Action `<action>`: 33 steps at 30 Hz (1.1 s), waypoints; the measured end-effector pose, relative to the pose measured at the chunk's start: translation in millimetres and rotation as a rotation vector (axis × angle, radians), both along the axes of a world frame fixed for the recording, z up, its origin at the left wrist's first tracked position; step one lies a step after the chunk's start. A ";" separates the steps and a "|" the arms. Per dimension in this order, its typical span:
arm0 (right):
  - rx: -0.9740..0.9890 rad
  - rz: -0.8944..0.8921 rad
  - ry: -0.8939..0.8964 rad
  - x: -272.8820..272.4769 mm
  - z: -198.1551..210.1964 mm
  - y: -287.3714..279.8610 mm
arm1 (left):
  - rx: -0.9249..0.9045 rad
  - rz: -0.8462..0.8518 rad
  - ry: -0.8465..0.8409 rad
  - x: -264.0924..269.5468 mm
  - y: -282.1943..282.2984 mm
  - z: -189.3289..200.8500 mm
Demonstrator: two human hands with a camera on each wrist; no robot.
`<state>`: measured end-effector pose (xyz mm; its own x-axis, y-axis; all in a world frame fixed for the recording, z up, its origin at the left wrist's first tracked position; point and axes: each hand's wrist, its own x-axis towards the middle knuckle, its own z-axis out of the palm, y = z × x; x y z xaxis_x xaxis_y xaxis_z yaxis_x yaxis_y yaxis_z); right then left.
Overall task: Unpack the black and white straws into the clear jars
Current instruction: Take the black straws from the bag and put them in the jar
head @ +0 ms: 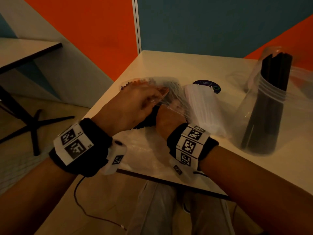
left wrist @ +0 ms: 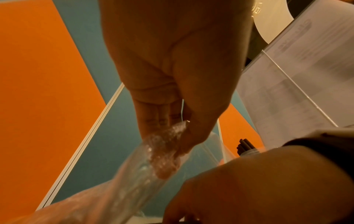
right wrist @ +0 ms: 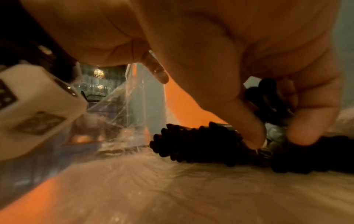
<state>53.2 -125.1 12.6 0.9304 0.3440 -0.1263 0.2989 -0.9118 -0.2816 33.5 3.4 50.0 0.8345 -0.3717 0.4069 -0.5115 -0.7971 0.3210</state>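
Over the white table (head: 171, 65) my left hand (head: 157, 97) pinches the mouth of a clear plastic bag (head: 171, 87) and holds it up. My right hand (head: 169, 117) reaches into that bag, thumb and fingers curled round a bundle of black straws (right wrist: 191, 144). In the left wrist view the left hand (left wrist: 172, 128) holds the crumpled bag film (left wrist: 149, 165). The right hand (right wrist: 275, 136) grips the straws low over the tabletop. A pack of white straws (head: 201, 106) lies just to the right. A tall clear jar (head: 254, 133) at the right holds black straws (head: 271, 92).
A round dark sticker (head: 206, 86) lies on the table behind the white pack. More clear plastic film (head: 298, 82) lies behind the jar. The table's front edge (head: 169, 180) runs just under my wrists. A second table (head: 25, 50) stands at the left.
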 end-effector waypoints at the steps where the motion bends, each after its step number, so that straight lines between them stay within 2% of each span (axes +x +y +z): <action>1: 0.000 0.012 -0.008 -1.1 -0.9 -2.0 | -0.004 0.006 -0.002 0.4 -0.3 -0.5; 10: -0.037 0.017 -0.115 -21.5 4.2 -18.5 | 0.026 0.020 -0.017 1.3 -8.7 -1.4; 12: -0.137 0.018 -0.112 -36.9 17.1 -24.5 | 0.047 0.027 0.002 3.1 -8.1 -4.7; 14: -0.135 0.025 -0.079 -54.7 32.6 -35.1 | 0.090 0.017 0.038 4.4 -8.5 -9.4; 18: -0.082 0.035 -0.063 -81.6 66.6 -63.7 | 0.221 -0.071 0.165 1.9 -15.0 -20.5; 22: -0.118 0.110 0.088 -78.5 90.8 -79.1 | 0.172 -0.243 0.100 -2.0 -34.1 -28.6; 24: -0.043 0.112 0.168 -78.4 102.3 -83.1 | 0.082 -0.294 0.148 -2.2 -45.6 -30.1; 28: 0.151 0.091 0.098 -79.6 131.3 -99.4 | -0.134 -0.321 0.265 -1.7 -60.3 -27.1; 33: 0.646 0.086 0.194 -57.9 135.0 -119.8 | -0.389 -0.239 0.265 0.6 -63.8 -25.1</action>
